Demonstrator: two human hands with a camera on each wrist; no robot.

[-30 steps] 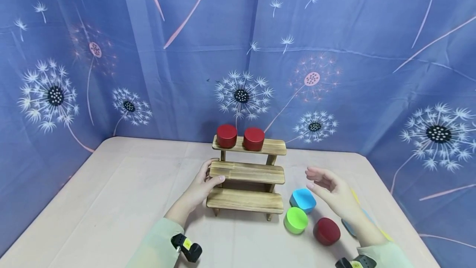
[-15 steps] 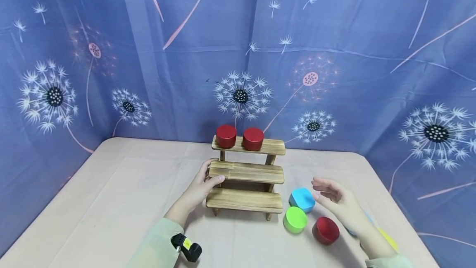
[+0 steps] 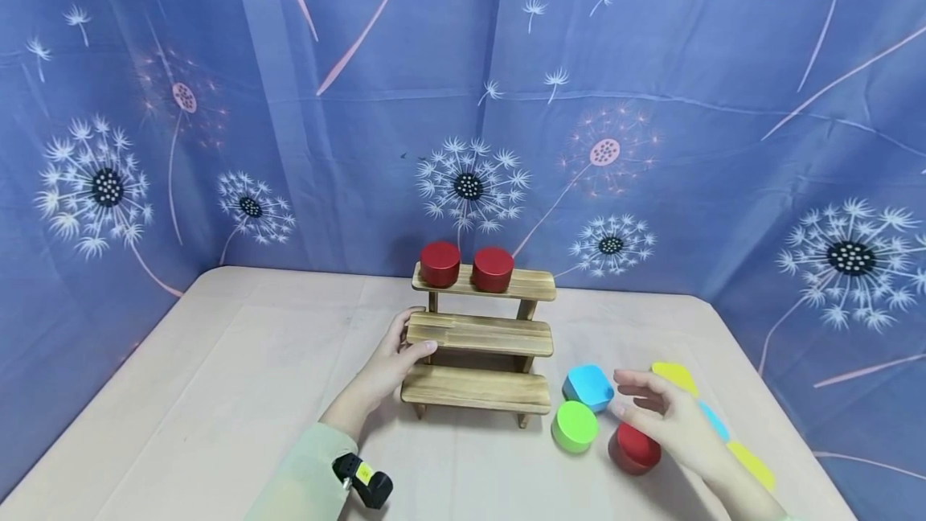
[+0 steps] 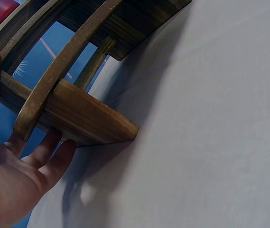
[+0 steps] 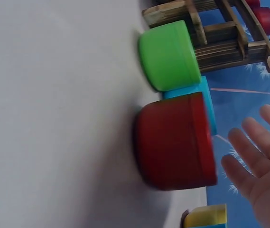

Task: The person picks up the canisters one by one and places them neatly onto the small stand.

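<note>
A three-tier wooden display stand [image 3: 477, 388] stands mid-table. My left hand [image 3: 385, 364] grips the left end of its middle shelf, thumb on the top face; in the left wrist view the fingers [image 4: 59, 161] reach around the side frame. Two red round tin-like containers [image 3: 440, 264] sit on the top shelf, at its left and middle. My right hand [image 3: 669, 416] hovers with loosely bent fingers and holds nothing, partly overlapping another red round container [image 3: 633, 450]. Beside that stand a green round container [image 3: 575, 427] and a blue squarish one [image 3: 588, 387].
Further right lie a yellow piece [image 3: 674, 377], a blue piece [image 3: 714, 421] and a second yellow piece [image 3: 752, 465], partly behind my right hand and forearm. A blue dandelion-print cloth [image 3: 347, 143] hangs behind the pale table [image 3: 253, 376].
My right hand has moved down and to the right, from above the blue container toward the red one. The yellow pieces show more now. My left hand stays on the stand.
</note>
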